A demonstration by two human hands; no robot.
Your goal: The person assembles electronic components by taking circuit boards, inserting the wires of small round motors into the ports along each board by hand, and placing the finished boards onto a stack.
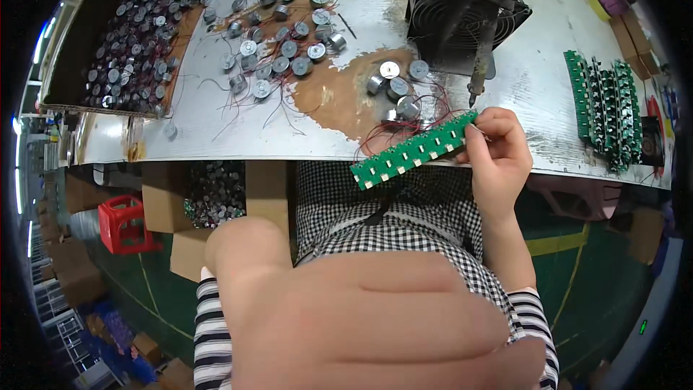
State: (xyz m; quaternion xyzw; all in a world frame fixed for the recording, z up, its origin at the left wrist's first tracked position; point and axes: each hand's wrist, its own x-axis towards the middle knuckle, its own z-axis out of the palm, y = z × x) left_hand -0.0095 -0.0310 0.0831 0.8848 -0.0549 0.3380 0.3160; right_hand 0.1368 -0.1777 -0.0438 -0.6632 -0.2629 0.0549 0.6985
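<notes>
A long green circuit board strip (411, 153) with a row of small white connectors is pinched at its right end between the thumb and fingers of my right hand (499, 155). It slants over the table's front edge. Red wires run from its far side toward several small round silver motors (397, 88) behind it. Just above my right hand points the dark tip of a soldering iron (474, 90). My left hand (390, 325) is raised very near the camera, large in the lower middle, its fingers stretched out flat and nothing seen in them.
Loose motors with wires (289, 48) lie across the worn white table (238, 141). A box full of motors (54, 90) stands at left, a black fan (451, 22) at the back, stacked green boards (603, 112) at right. Below are a cardboard box (162, 198) and a red stool (123, 224).
</notes>
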